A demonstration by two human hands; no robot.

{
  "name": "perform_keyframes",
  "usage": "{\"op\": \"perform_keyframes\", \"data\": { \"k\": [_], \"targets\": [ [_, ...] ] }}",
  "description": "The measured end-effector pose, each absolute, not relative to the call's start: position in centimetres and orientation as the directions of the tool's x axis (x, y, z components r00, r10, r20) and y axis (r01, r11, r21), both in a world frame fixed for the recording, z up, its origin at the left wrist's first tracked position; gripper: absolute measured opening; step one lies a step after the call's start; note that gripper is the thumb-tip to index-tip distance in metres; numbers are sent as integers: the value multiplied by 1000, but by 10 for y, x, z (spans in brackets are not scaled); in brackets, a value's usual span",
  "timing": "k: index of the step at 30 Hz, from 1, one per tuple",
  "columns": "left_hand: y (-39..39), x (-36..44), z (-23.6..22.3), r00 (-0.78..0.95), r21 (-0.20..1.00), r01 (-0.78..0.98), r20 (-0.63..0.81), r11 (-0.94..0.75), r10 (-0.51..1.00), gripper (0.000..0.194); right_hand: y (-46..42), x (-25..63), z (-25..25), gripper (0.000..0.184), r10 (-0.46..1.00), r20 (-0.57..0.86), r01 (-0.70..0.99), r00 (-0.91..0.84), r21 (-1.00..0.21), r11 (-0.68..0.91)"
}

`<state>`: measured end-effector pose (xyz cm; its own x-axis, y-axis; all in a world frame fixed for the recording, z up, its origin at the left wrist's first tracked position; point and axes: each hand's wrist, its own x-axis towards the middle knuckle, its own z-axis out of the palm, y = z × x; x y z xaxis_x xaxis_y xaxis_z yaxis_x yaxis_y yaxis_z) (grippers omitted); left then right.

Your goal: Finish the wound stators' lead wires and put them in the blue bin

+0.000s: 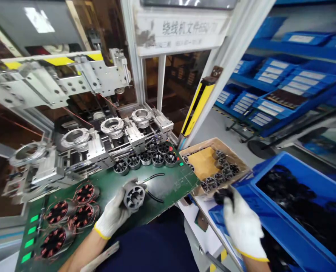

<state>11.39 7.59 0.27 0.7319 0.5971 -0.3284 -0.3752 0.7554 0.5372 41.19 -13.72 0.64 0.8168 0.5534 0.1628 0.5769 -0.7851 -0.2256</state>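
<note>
Grey slotted core (134, 197), clamped in my left hand (115, 211) over green bench (172, 183), copper-wound cores (84, 216) left of that grip, my right hand (243, 224) closed on a blurred black part (222, 195), cardboard box (203, 164) beyond it.

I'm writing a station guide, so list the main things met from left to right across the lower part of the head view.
Copper-wound cores, left gloved hand, held metal core, cardboard box, blue bin of black parts.
</note>
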Motion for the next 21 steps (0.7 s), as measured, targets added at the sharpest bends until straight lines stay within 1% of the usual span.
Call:
{"op": "perform_keyframes", "data": {
  "k": [1, 2, 3, 4, 6, 7, 9, 11, 12, 14, 17, 21],
  "targets": [
    [73, 113, 7, 740, 592, -361, -288, 720, 608, 63, -118, 394, 14, 45, 663, 250, 707, 706, -305, -638],
    [70, 113, 9, 741, 645, -352, -251, 679, 622, 71, -99, 373, 22, 42, 744, 366, 822, 559, -362, -440],
    [67, 111, 10, 737, 698, -344, -213, 628, 641, 79, -80, 351, 30, 40, 800, 437, 889, 412, -385, -247],
    [64, 109, 10, 726, 752, -335, -177, 567, 664, 86, -64, 328, 37, 40, 821, 482, 912, 305, -397, -106],
    [59, 103, 9, 676, 852, -298, -131, 432, 725, 98, -40, 288, 45, 48, 861, 484, 919, 155, -390, 54],
    [57, 99, 9, 643, 889, -263, -129, 375, 755, 101, -33, 273, 47, 51, 878, 467, 915, 107, -391, 97],
    [52, 91, 13, 561, 933, -167, -178, 320, 809, 105, -25, 253, 45, 53, 898, 439, 903, 42, -401, 153],
    [48, 84, 21, 456, 940, -87, -257, 330, 852, 104, -21, 245, 41, 52, 906, 423, 882, -6, -424, 204],
    [46, 81, 25, 408, 937, -70, -287, 343, 867, 103, -18, 243, 40, 51, 910, 415, 869, -21, -442, 222],
    [43, 79, 33, 339, 926, -108, -307, 361, 889, 100, -12, 241, 38, 49, 926, 377, 835, -27, -501, 228],
    [42, 77, 41, 286, 920, -206, -270, 334, 919, 92, -3, 233, 42, 48, 971, 237, 804, 20, -581, 125],
    [43, 72, 42, 208, 922, -208, -284, 326, 936, 89, 5, 224, 49, 48, 997, 10, 790, 70, -611, -49]
  ]
}}
